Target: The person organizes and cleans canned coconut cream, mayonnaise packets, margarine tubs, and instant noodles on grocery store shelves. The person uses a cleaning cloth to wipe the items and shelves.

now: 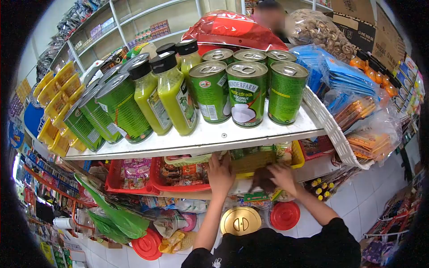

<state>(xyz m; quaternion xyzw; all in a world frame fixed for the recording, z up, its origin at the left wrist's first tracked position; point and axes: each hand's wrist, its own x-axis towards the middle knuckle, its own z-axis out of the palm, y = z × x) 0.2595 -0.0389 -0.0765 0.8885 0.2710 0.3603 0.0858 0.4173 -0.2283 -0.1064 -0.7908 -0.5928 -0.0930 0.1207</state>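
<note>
Below the white top shelf [210, 142], my left hand [221, 172] reaches up to a pale green basket [187, 160], its fingertips partly hidden by the shelf edge. My right hand [281, 176] is bent around a dark brown item [263, 180], which looks like a cloth, in front of the yellow basket [297, 154]. Packets lie in that basket and in the red basket [156, 183] to the left. Above, green coconut cream cans [247, 96] and bottles of yellow-green sauce [177, 98] stand on the shelf.
Blue packets [339, 73] fill a white basket [330, 129] at the right. Yellow tubs [58, 107] are stacked at the left end. Under the shelves are a gold lid [240, 220], red lids [284, 215] and a green bag [118, 221]. A person [270, 20] is behind the shelf.
</note>
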